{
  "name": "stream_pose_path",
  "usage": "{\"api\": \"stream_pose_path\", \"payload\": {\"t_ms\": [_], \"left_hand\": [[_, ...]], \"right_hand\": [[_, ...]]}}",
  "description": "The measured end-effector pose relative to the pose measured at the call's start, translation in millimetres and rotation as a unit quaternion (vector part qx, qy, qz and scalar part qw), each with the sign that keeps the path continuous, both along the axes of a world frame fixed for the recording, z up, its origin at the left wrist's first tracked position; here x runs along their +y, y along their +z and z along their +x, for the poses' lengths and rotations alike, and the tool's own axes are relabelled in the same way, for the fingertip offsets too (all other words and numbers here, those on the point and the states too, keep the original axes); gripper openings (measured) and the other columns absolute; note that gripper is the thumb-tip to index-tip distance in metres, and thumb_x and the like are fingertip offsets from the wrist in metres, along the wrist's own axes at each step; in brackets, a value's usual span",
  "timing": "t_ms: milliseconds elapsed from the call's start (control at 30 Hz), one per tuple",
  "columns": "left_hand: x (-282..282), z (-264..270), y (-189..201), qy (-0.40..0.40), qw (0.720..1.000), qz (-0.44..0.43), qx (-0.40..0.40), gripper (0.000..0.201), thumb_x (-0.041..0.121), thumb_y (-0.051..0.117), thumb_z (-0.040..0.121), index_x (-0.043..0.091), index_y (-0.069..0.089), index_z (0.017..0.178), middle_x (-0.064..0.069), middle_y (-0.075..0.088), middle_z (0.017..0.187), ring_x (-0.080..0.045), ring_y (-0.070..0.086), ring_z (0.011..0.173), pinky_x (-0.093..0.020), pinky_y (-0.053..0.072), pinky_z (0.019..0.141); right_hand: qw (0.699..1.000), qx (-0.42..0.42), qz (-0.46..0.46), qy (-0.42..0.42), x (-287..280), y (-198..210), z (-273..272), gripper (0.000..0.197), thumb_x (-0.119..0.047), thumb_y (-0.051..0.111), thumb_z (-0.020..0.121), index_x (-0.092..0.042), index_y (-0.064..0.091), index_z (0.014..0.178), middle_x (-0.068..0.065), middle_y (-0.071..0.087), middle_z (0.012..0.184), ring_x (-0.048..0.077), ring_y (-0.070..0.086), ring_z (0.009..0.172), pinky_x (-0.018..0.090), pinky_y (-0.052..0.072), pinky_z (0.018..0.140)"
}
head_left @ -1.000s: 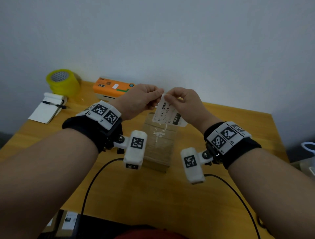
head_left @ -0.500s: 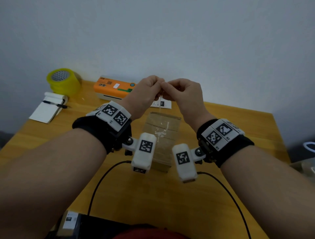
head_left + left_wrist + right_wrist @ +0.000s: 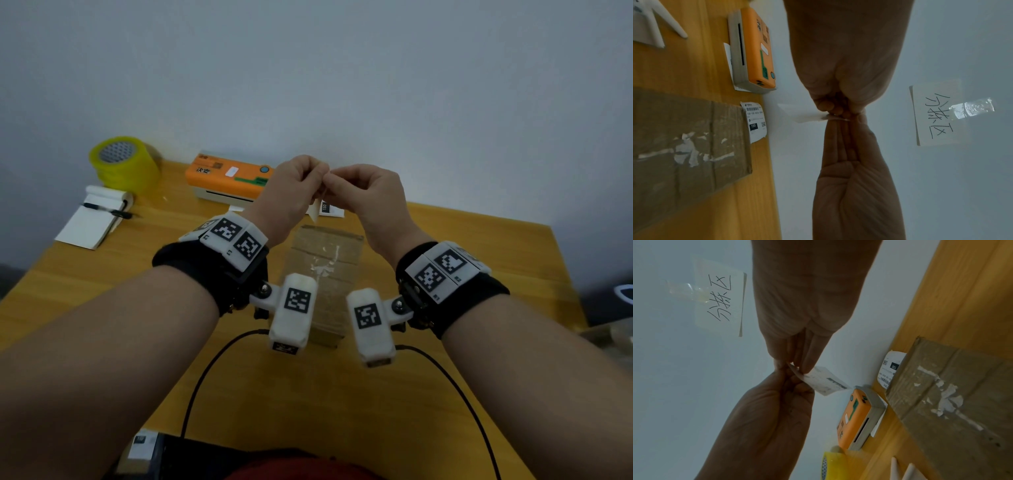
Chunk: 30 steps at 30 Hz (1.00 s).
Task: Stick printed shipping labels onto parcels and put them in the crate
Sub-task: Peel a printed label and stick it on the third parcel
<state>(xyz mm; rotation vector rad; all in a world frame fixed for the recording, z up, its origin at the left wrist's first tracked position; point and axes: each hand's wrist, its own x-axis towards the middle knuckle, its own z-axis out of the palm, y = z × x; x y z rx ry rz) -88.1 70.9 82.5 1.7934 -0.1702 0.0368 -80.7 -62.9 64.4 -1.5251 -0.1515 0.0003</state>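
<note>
Both hands are raised above a brown cardboard parcel point(image 3: 325, 260) with torn label remains on its taped top. Thumb and fingers of my left hand point(image 3: 318, 171) and right hand point(image 3: 334, 178) meet at one corner of a small white shipping label point(image 3: 315, 212) and pinch it. The label point(image 3: 822, 381) hangs below the fingertips with its print showing; from the left wrist it point(image 3: 803, 114) looks blank. A second printed label point(image 3: 756, 121) lies flat on the table just beyond the parcel point(image 3: 684, 146). No crate shows.
An orange label printer point(image 3: 227, 178) stands at the back against the wall. A yellow tape roll point(image 3: 123, 162) and a notepad with a pen point(image 3: 92, 222) lie back left. A handwritten sign point(image 3: 937, 113) is taped to the wall. Cables trail over the wooden table point(image 3: 479, 246).
Both hands have risen and drawn closer together. The label, which hung face-on over the parcel, is now mostly hidden behind the fingers.
</note>
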Motion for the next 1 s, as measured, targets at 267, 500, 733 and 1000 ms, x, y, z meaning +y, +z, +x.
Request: {"api": "stream_pose_path", "payload": {"t_ms": [267,500,733,1000], "left_hand": [[-3.9,5.5,-15.7,-0.004,1.000,0.010,0.008,0.026,0.013,0.044,0.099,0.016,0.050,0.073,0.003,0.048,0.063,0.004,0.045,0.050,-0.011,0.038,0.055],[-8.1,9.5,-22.9,0.001,1.000,0.011,0.011,0.026,0.012,0.042,0.099,0.016,0.049,0.075,0.003,0.047,0.065,0.006,0.045,0.049,-0.008,0.037,0.053],[-8.7,16.1,-30.9,0.013,0.997,0.073,0.001,0.025,0.016,0.041,0.100,0.017,0.047,0.075,0.004,0.048,0.066,-0.005,0.044,0.059,-0.011,0.037,0.055],[-8.6,18.5,-34.3,0.009,0.998,0.019,0.054,0.023,0.024,0.041,0.100,0.011,0.053,0.084,-0.001,0.059,0.075,-0.010,0.058,0.068,-0.020,0.052,0.066]], "right_hand": [[0.999,0.032,0.012,-0.002,-3.7,-11.0,1.0,0.014,-0.005,0.066,0.085,0.007,0.068,0.092,0.026,0.070,0.087,0.035,0.070,0.083,0.042,0.058,0.080],[0.998,0.052,0.019,-0.011,-5.3,-13.6,3.2,0.008,-0.003,0.064,0.086,0.003,0.069,0.086,0.023,0.070,0.084,0.031,0.070,0.079,0.040,0.058,0.078],[0.998,0.064,0.001,-0.012,-4.7,-16.3,6.5,0.010,-0.001,0.062,0.086,-0.003,0.068,0.078,0.014,0.069,0.074,0.023,0.070,0.072,0.034,0.059,0.073],[0.998,0.046,-0.049,-0.016,-3.9,-21.8,13.4,0.012,-0.006,0.062,0.087,-0.006,0.068,0.077,0.016,0.069,0.077,0.031,0.069,0.079,0.044,0.058,0.078]]}}
